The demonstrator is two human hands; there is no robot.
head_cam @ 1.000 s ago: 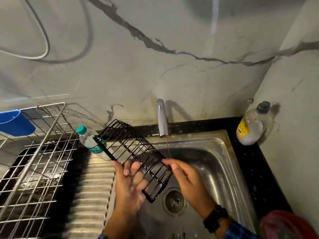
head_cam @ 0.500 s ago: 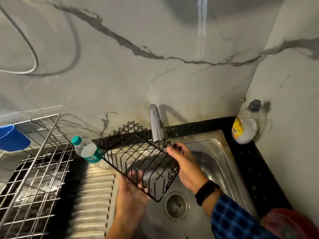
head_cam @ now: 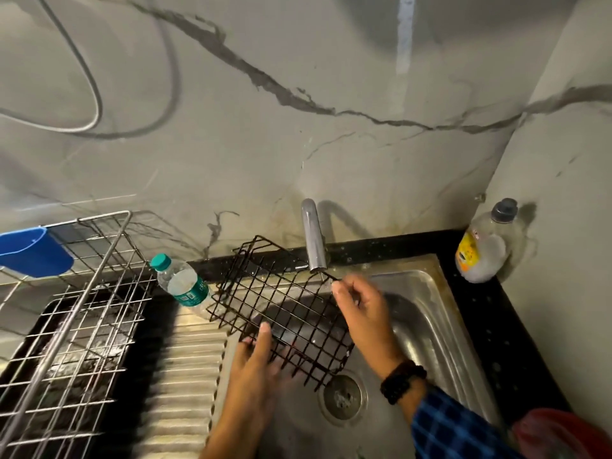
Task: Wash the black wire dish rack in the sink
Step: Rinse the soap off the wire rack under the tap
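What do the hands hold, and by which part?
Both hold the black wire dish rack: the left hand grips its near edge, the right hand pinches its far corner by the metal tap.

Dim warm light, wide-angle bowing, perhaps slight motion blur.

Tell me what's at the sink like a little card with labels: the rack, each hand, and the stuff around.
rack: black wire dish rack, tilted, held above the sink
left hand: left hand grips the rack's near edge
right hand: right hand pinches its far corner, below the tap
left of sink: water bottle, silver wire drying rack, blue cup on it
right corner: yellow-labelled bottle
water running: cannot tell
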